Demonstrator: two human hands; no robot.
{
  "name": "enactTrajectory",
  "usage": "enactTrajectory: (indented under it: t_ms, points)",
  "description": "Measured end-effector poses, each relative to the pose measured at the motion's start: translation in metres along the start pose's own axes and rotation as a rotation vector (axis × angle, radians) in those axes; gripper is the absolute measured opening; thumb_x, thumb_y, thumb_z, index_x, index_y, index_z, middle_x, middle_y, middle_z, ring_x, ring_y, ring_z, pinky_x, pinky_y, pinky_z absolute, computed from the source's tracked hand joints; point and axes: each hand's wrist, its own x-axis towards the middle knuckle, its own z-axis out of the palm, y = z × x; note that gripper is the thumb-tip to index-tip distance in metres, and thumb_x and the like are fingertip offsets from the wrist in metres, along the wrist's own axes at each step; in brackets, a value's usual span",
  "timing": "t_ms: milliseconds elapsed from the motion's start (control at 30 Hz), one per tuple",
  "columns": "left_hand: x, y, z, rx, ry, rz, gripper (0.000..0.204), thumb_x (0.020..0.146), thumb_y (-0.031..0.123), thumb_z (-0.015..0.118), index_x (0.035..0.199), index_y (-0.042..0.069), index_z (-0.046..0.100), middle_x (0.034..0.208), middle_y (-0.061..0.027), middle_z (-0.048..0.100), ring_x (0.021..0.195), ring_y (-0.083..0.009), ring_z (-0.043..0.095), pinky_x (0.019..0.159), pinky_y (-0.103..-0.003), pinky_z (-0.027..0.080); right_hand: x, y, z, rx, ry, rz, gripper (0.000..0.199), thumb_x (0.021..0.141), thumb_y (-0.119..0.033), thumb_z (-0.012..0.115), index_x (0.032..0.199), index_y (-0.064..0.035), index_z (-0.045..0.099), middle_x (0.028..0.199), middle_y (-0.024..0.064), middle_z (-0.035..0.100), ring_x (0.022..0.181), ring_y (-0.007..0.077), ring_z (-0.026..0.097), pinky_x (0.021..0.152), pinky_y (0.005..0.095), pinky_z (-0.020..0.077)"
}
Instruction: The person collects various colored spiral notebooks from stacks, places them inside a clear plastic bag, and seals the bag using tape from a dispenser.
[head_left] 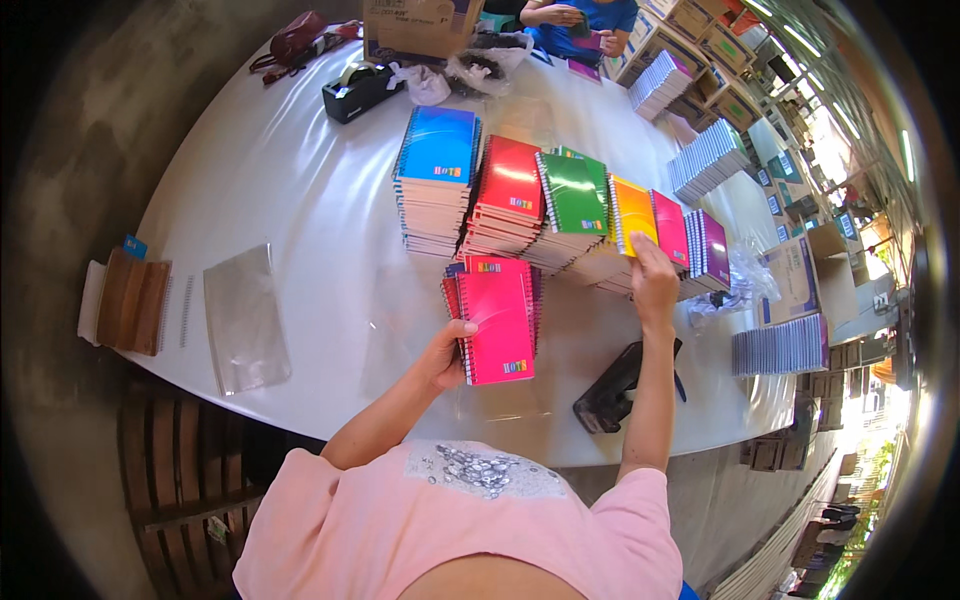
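- The left hand (447,352) holds a small stack of pink notebooks (497,318) by its lower left edge, thumb on the top cover; the grip is closed on the stack.
- The pink stack lies on the white surface (300,180), just in front of the row of taller stacks.
- The right hand (655,280) reaches to the orange notebook stack (632,212), fingers laid on its near edge; whether the grip is closed on a notebook I cannot tell.
- The row runs from left to right: blue stack (437,178), red stack (508,195), green stack (572,200), orange, then a magenta stack (670,228) and a purple stack (708,250).
- A black hole punch (612,390) sits near the right forearm.
- A clear plastic sleeve (245,318) lies well to the left, with a brown bundle (132,300) beyond it.
- A black tape dispenser (360,90) stands at the far side.
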Motion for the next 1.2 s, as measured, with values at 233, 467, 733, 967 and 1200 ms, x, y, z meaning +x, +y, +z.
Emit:
enactTrajectory:
  t_ms: [233, 467, 733, 967, 1200]
  points:
    - [-0.002, -0.001, 0.003, -0.021, -0.062, -0.027, 0.058, 0.079, 0.017, 0.061, 0.128, -0.002, 0.039, 0.118, -0.0168, 0.056, 0.107, -0.026, 0.057, 0.096, -0.044, 0.045, -0.007, -0.093, -0.067, 0.233, 0.427, 0.038, 0.024, 0.081, 0.0, 0.058, 0.104, -0.0035, 0.066, 0.101, 0.0113, 0.066, 0.092, 0.027, 0.063, 0.083, 0.0358, 0.0493]
    - [0.002, 0.006, 0.012, -0.119, -0.101, -0.118, 0.063, 0.073, 0.025, 0.064, 0.127, 0.0, 0.042, 0.124, -0.0181, 0.052, 0.113, -0.0291, 0.053, 0.098, -0.045, 0.042, -0.047, -0.124, -0.06, 0.951, 0.26, -0.262, 0.016, 0.075, 0.001, 0.06, 0.087, -0.0054, 0.07, 0.091, 0.0123, 0.066, 0.099, 0.0307, 0.061, 0.092, 0.0457, 0.0437]
    - [-0.016, -0.006, 0.001, -0.094, -0.092, -0.324, 0.07, 0.067, 0.021, 0.066, 0.129, 0.0, 0.041, 0.122, -0.0191, 0.054, 0.109, -0.0315, 0.056, 0.098, -0.045, 0.042, -0.006, -0.089, -0.055, 0.99, -0.763, -0.375, 0.036, 0.063, 0.014, 0.054, 0.085, -0.0108, 0.068, 0.111, 0.0082, 0.063, 0.116, 0.0266, 0.053, 0.108, 0.0466, 0.0206]
    - [-0.029, -0.011, -0.003, -0.031, -0.063, -0.306, 0.064, 0.07, 0.019, 0.063, 0.128, 0.001, 0.042, 0.121, -0.0171, 0.055, 0.108, -0.0294, 0.056, 0.097, -0.044, 0.042, -0.002, 0.063, -0.063, -0.013, 0.065, 0.277, 0.052, 0.075, -0.012, 0.068, 0.125, -0.0099, 0.052, 0.121, 0.0147, 0.056, 0.121, 0.0294, 0.047, 0.107, 0.0457, 0.0243]
    - [-0.03, -0.003, -0.028, 0.086, 0.009, -0.166, 0.061, 0.076, 0.024, 0.064, 0.128, 0.002, 0.042, 0.123, -0.0161, 0.054, 0.11, -0.0271, 0.056, 0.097, -0.044, 0.043, -0.069, 0.092, -0.06, -0.265, 0.426, 0.126, 0.032, 0.08, -0.004, 0.063, 0.112, -0.0076, 0.062, 0.114, 0.0098, 0.062, 0.108, 0.0283, 0.057, 0.101, 0.0506, 0.0318]
